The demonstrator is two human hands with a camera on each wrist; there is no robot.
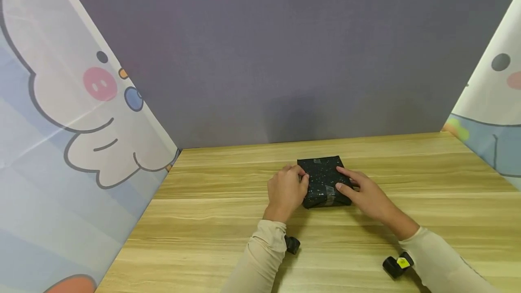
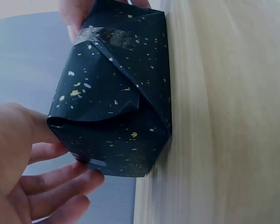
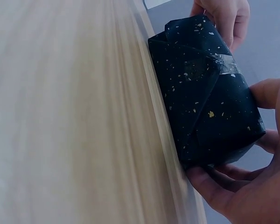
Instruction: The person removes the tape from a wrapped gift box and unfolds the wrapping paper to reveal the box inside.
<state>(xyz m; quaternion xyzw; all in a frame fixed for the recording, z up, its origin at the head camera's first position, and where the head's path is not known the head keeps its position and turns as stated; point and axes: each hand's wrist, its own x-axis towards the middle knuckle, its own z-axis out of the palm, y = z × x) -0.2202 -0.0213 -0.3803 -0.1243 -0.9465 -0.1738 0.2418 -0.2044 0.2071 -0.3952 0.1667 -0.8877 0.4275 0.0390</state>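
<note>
Holding blk pkg [image 1: 324, 180]; wrist views reveal diag. fold [image 2: 126, 76].

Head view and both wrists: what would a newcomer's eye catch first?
Most likely the black speckled package on the wooden tabletop, with the left hand touching its left side and the right hand its right. Next, perhaps, the big white cartoon figure with its pink snout at the left of the head view. Closer in, both wrist views show shiny tape on the package.

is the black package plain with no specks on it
No, the black package is speckled with white and gold.
</note>
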